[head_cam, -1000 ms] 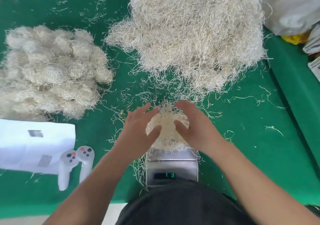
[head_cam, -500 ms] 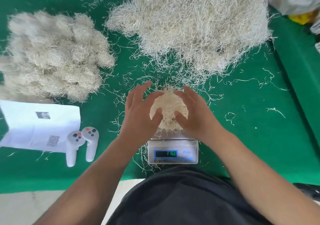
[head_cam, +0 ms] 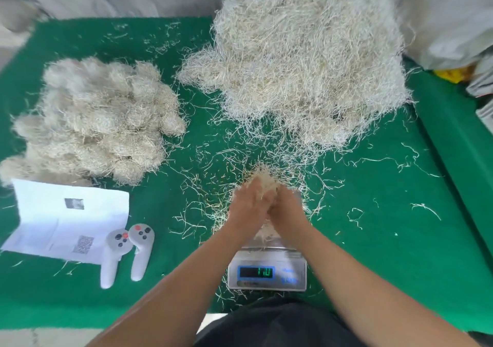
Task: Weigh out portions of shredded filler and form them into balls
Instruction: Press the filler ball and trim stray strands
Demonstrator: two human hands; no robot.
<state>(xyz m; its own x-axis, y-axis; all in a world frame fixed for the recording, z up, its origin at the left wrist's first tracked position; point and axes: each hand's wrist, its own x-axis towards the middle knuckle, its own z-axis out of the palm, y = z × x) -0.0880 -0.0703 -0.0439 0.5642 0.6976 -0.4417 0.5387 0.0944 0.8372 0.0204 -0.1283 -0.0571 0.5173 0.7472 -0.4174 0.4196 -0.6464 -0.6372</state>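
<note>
Both hands press together around a wad of shredded filler (head_cam: 262, 180): the left hand (head_cam: 248, 206) and right hand (head_cam: 289, 208) are cupped on it just above the scale (head_cam: 267, 272). Beyond lies the big loose heap (head_cam: 306, 61); far left, a pile of finished balls (head_cam: 93, 119); near left, two white controllers (head_cam: 126, 253).

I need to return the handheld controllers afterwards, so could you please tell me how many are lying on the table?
2. Both stand side by side on the green mat, left of the scale: one controller overlapping the white paper's corner, the other controller just right of it.
</note>
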